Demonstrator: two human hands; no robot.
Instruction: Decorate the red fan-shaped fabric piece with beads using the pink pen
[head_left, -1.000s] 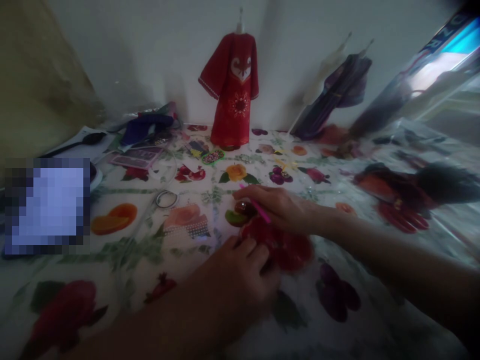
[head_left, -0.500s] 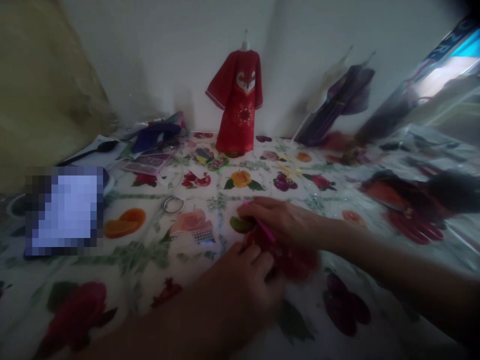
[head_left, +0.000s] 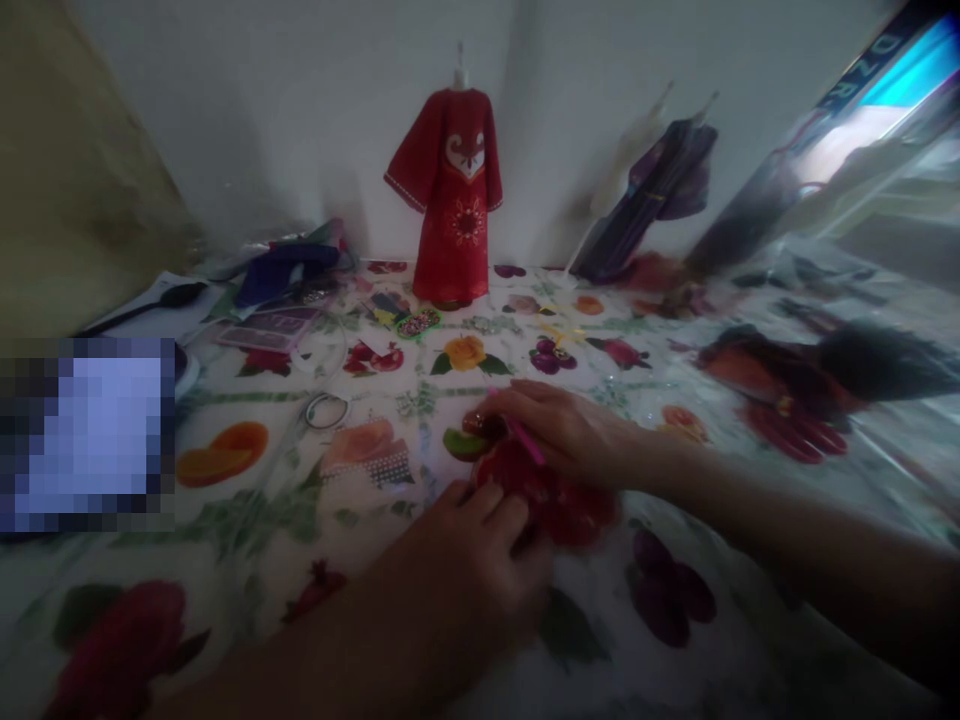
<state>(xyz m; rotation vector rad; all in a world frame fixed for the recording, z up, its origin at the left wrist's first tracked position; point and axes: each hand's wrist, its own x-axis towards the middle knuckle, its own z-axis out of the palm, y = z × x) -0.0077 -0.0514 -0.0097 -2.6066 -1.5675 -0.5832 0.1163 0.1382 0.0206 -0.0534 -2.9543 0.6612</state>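
**Two hands at work on a small red cloth piece**

We see a tabletop [head_left: 247, 520] under a fruit-and-flower printed cover, dimly lit. Far beyond our hands a red miniature robe [head_left: 448, 195] stands upright on its stand against the wall, with a dark purple garment [head_left: 660, 195] leaning well off to the right of it. Between our hands lies the red cloth piece [head_left: 559, 500], bunched flat on the cover. Our left hand [head_left: 469, 575] rests on its near edge, fingers curled and pressed down on the fabric. Our right hand [head_left: 566, 435] lies over its far edge, pinching a thin pink stick [head_left: 523, 440] between thumb and fingers. Beyond our left hand, a metal ring [head_left: 325, 409] lies apart on the cover. We judge the cloth light, soft and limp, apt to slide on the glossy cover; a hold at its edge, pinned flat, would serve best.
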